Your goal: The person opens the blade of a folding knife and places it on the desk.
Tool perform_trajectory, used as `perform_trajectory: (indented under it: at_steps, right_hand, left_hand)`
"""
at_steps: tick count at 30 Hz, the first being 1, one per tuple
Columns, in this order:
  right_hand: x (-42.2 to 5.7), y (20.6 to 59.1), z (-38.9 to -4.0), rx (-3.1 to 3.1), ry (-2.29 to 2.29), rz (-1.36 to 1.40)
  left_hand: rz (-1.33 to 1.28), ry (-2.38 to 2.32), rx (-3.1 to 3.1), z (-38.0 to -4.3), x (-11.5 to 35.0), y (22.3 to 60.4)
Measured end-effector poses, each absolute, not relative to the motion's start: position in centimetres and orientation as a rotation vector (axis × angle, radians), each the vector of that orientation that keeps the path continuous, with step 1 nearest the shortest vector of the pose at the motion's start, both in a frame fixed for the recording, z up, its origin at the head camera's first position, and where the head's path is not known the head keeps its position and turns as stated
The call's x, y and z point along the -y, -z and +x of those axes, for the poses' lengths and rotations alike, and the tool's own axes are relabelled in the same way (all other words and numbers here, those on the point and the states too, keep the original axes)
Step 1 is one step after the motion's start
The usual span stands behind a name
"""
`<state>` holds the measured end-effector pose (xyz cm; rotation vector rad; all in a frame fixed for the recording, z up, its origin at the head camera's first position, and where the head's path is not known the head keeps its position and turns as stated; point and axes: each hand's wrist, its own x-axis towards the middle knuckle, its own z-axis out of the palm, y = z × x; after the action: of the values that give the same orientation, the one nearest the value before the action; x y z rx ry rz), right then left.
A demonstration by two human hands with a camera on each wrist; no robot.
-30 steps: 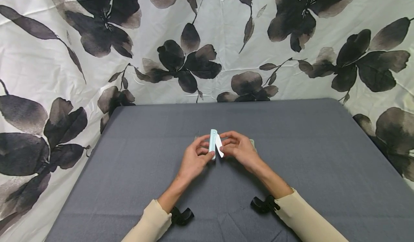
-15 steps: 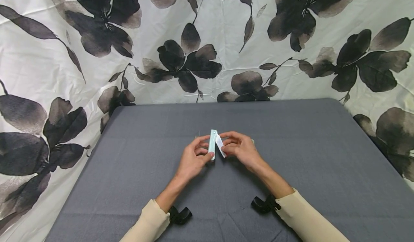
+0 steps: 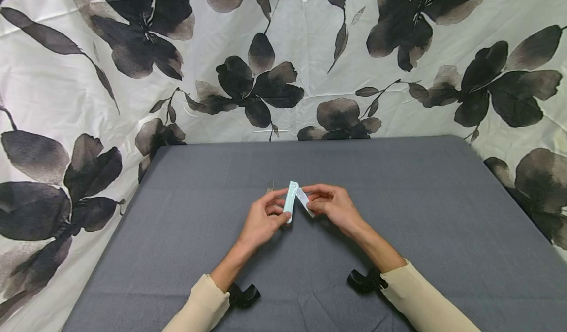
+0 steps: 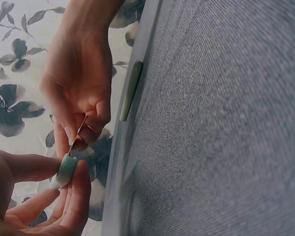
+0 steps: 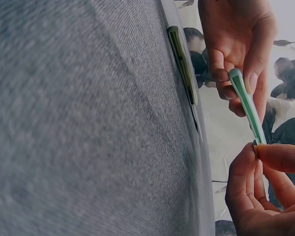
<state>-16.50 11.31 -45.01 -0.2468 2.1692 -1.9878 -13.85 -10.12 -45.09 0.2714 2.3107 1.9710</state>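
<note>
Above the grey table, a folding knife with a pale mint handle (image 3: 290,203) is held between both hands, its blade (image 3: 304,202) partly swung out from the handle. My left hand (image 3: 260,219) pinches the handle between thumb and fingers. With thumb and fingertips, my right hand (image 3: 335,208) pinches the blade. In the left wrist view the blade (image 4: 77,134) shows edge-on, running from the handle (image 4: 65,172) to the right hand. The slot along the green-lined handle (image 5: 247,104) faces the right wrist camera.
A second knife with an olive-green handle (image 5: 183,64) lies on the table; its blade tip (image 3: 270,185) shows behind the left hand. Another green, long item (image 4: 131,91) lies on the table in the left wrist view. Floral cloth (image 3: 328,76) hangs behind the table (image 3: 212,164).
The blade has swung farther from the handle, widening the angle between them. My right hand has shifted slightly right and my left hand slightly left and down, each keeping its pinch.
</note>
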Motion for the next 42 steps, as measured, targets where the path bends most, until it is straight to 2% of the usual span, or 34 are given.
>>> perform_trajectory:
  at_steps: [27, 42]
  right_hand:
    - [-12.7, 45.5, -16.9, -2.278, 1.857, -0.306]
    - [-13.2, 45.2, -17.4, -2.316, 1.72, -0.345]
  left_hand:
    - [0.251, -1.882, -2.331, -13.5, 10.8, 45.5]
    - [0.332, -1.765, -2.305, -14.2, 12.0, 45.3]
